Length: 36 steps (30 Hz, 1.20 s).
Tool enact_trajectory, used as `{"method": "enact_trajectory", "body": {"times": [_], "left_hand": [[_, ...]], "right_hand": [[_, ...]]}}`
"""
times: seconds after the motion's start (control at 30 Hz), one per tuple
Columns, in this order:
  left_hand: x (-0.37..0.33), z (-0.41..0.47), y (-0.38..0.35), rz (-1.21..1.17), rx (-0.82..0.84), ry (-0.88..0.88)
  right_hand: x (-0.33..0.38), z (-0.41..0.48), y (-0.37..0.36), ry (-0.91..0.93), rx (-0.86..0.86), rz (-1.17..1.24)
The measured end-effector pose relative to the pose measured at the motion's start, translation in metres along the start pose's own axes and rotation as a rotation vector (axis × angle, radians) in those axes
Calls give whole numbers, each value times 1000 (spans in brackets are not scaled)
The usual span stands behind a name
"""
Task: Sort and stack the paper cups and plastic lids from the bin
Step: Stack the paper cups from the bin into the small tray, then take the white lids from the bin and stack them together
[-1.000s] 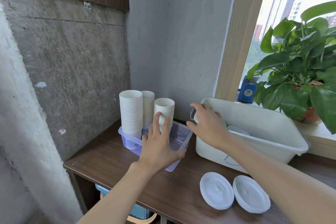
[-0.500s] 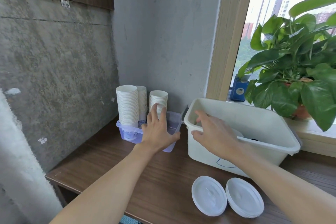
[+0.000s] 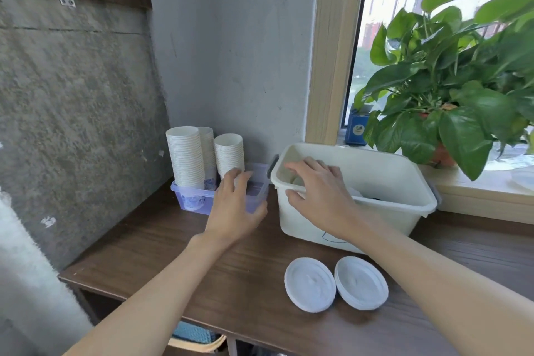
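1. A clear plastic tray sits at eleven o'clock on the table, in the wall corner. It holds three upright stacks of white paper cups. The tallest stack is at the tray's nine o'clock end, a second stack is just behind it, and a shorter stack is toward three o'clock.
2. The left hand lies over the tray's near right part, at six o'clock from the shorter stack. Its fingers are loosely apart and lightly bent, pinching nothing. Whether it presses on the tray cannot be told.
3. The white bin stands just at three o'clock of the tray. Inside it, only a pale rounded piece shows by the near wall; the hand hides much of the floor.
4. The right hand hangs over the bin's nine o'clock end. Its fingers are spread over the inside and its thumb is at the near rim, with nothing held.
5. Two low piles of white plastic lids lie at six o'clock from the bin, the left pile and the right pile, with their edges meeting.
6. A potted plant stands at the bin's two o'clock.
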State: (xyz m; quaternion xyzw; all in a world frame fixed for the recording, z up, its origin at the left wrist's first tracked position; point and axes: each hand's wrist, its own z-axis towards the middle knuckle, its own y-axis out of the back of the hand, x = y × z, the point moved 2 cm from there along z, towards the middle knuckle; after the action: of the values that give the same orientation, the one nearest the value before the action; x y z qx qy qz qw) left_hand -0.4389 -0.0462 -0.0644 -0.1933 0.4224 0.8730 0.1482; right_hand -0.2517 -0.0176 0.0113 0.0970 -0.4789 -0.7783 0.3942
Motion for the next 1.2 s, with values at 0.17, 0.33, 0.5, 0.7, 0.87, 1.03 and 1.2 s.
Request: {"method": "enact_trajectory", "body": {"times": [0.17, 0.33, 0.5, 0.7, 0.87, 1.03, 1.2], "left_hand": [[-41, -70, 6, -280, 304, -87], [-61, -115, -11, -330, 609, -23], [-72, -129, -17, -312, 571, 13], [-72, -132, -25, -345, 465, 104], [-79, -132, -21, -450, 407, 137], [-112, -136, -33, -586, 402, 99], [-108, -138, -43, -580, 330, 47]], "right_hand": [[-6, -56, 4, 57, -177, 150], [-34, -130, 1, -91, -175, 276], [-62, -174, -11, -358, 84, 225], [-65, -190, -24, -356, 86, 280], [-59, -188, -19, -395, -174, 509], [-37, -181, -20, -199, -118, 626], [-35, -183, -27, -136, 131, 641]]}}
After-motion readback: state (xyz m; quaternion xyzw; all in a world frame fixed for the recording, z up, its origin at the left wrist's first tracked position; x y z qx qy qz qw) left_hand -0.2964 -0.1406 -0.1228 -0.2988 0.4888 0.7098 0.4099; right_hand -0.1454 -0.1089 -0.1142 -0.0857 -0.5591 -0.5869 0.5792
